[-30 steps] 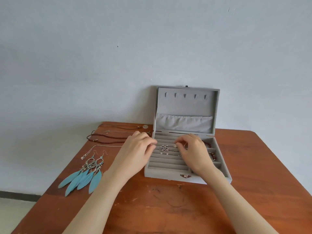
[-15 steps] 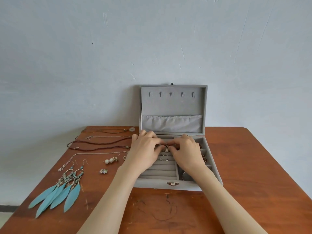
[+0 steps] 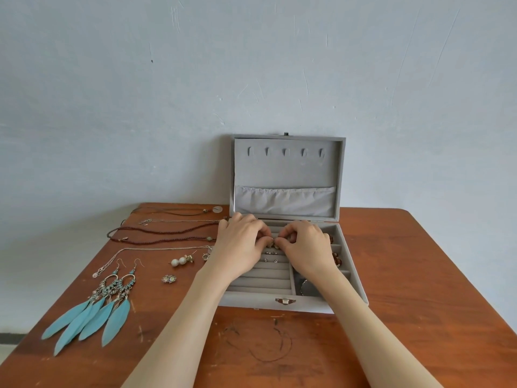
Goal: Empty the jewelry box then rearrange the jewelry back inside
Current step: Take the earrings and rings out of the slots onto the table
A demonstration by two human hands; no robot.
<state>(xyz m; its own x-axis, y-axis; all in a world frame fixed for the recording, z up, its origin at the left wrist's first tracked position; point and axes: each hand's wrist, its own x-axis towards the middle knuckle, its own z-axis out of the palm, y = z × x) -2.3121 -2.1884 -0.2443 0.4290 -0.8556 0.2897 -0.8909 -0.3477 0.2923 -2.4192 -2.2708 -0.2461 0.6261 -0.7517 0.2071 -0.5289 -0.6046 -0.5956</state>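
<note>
Both hands, left hand (image 3: 240, 245) and right hand (image 3: 305, 245), pinch a small earring (image 3: 272, 243) over the jewelry box (image 3: 282, 302) ring rows; emptying likely continues; next, lift it onto the desk (image 3: 405, 275).

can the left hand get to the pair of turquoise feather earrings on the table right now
Probably yes. The turquoise feather earrings lie uncovered on the wooden table, left of the left hand, with nothing between; its fingers are busy at the grey jewelry box.

Single view, from my head, facing forward and slightly down. My forearms enter from the bottom edge; my left hand (image 3: 241, 247) and right hand (image 3: 306, 247) sit mid-frame over the open jewelry box (image 3: 285, 301), close range. Table (image 3: 405, 275) fills the lower half, wall (image 3: 251, 79) the upper half.
</note>
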